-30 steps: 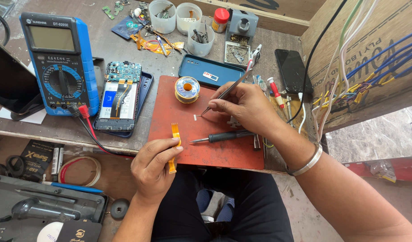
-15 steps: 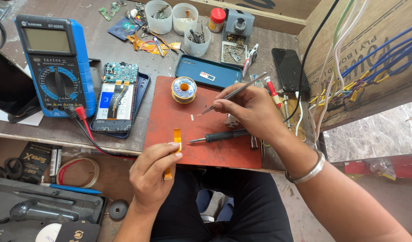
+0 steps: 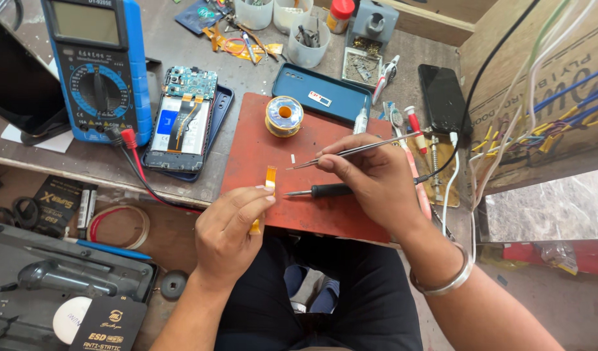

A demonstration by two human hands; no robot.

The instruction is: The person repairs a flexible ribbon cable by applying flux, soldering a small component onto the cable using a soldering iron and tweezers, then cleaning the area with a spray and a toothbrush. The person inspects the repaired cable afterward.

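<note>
The red work mat point(image 3: 273, 175) on the tabletop point(image 3: 182, 58) serves as the landmark here. Over its near edge the left hand point(image 3: 230, 231) is pinched shut on a thin orange flex strip point(image 3: 270, 177), thumb and forefinger closed on its middle so the upper end stands up over the mat and the lower end pokes out below the fingers. Compared with a second ago, this hand has come up and inward a little, bringing the strip closer to the centre of the mat.

The right hand point(image 3: 377, 179), over the mat's right half, is clamped on a pair of slim tweezers point(image 3: 351, 153). Their tips now point left toward the top of the strip and sit near it but apart; earlier they were angled more toward the far right corner. So strip and tweezer tips have drawn toward each other, and the work looks, as a judgement, to be at the point of lining the tips up on the strip's end; no contact shows yet.

A dark-handled soldering iron point(image 3: 325, 190) lies on the mat just under the right hand, untouched as before. A solder spool point(image 3: 284, 116) sits at the mat's far edge. Left of the mat lie an opened phone point(image 3: 182, 120) and a blue multimeter point(image 3: 100, 68); beyond the far edge is a teal phone case point(image 3: 321, 94).
</note>
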